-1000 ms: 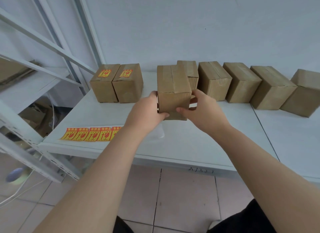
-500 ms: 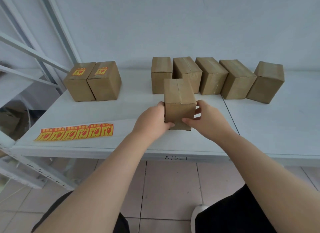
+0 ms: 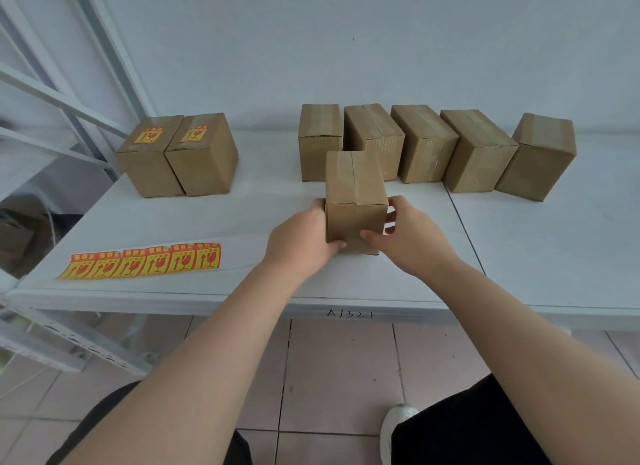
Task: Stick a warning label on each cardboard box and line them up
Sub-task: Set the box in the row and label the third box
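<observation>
Left hand point(image 3: 298, 237) and right hand point(image 3: 410, 237) clasp the plain brown cardboard box point(image 3: 355, 201), fingers wrapped around its sides. Bare white tabletop point(image 3: 270, 205) lies open at nine o'clock; the yellow-red label strip point(image 3: 142, 264) sits near the front edge at eight.

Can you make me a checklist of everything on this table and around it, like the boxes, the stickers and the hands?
Surface: white table, marked A1321 on its front edge.
Job's things: held box, no label, standing near the front; two labelled boxes side by side at back left; five unlabelled boxes in a back row, the rightmost turned askew; strip of six warning labels lying flat at front left.
Clutter: nothing seen.
Grippers: left hand and right hand clasp the held box from both sides.
Cables: thin white cords near the floor at left.
Surroundings: white wall, metal shelving frame at left, tiled floor.
</observation>
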